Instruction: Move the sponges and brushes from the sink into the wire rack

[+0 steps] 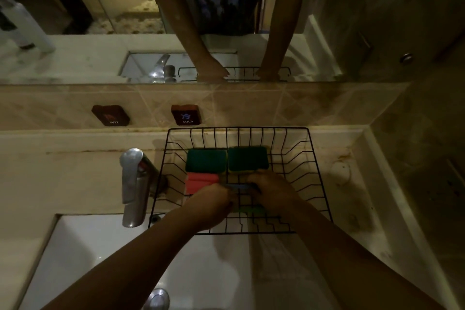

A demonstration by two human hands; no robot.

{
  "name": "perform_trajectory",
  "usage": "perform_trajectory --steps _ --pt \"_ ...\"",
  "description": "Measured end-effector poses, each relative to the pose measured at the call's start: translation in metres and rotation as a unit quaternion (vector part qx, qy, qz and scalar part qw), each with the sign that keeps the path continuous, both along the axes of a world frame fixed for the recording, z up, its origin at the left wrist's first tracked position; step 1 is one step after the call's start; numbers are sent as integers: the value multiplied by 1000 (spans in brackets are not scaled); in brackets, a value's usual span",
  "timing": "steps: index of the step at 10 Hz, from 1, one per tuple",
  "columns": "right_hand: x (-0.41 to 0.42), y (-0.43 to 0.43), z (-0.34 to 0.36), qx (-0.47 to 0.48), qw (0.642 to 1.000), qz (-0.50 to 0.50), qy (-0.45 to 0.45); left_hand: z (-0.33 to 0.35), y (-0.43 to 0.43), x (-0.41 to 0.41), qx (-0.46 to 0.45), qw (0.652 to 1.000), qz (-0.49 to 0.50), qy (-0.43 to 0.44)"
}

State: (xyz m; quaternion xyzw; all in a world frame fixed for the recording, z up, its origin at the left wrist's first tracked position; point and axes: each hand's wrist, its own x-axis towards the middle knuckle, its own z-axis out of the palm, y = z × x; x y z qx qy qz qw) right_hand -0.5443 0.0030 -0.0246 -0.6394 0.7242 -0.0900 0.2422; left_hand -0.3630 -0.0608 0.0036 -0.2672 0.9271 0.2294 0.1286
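Note:
A black wire rack [312, 156] stands on the counter behind the white sink [83, 254]. Two green-topped sponges [206, 160] [247, 158] lie side by side at the rack's back, and a pink sponge [201, 180] lies in front of the left one. My left hand [214, 204] and my right hand [271, 192] are both low inside the rack, together gripping a thin blue handle, probably a brush [239, 186]. A green object [249, 210] shows beneath my hands; most of it is hidden.
A chrome faucet [133, 184] stands left of the rack, over the sink, with the drain [157, 298] at the bottom. Hot and cold labels [187, 114] sit on the tiled backsplash. A mirror [75, 7] above reflects the person's arms and the rack.

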Motion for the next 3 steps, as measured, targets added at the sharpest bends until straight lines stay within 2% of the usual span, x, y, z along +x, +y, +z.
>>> perform_trajectory --steps 2,3 --pt "7 16 24 -75 997 -29 5 31 6 13 -26 999 -20 16" --pt "17 20 40 -70 996 -48 -13 49 10 25 -27 999 -9 38"
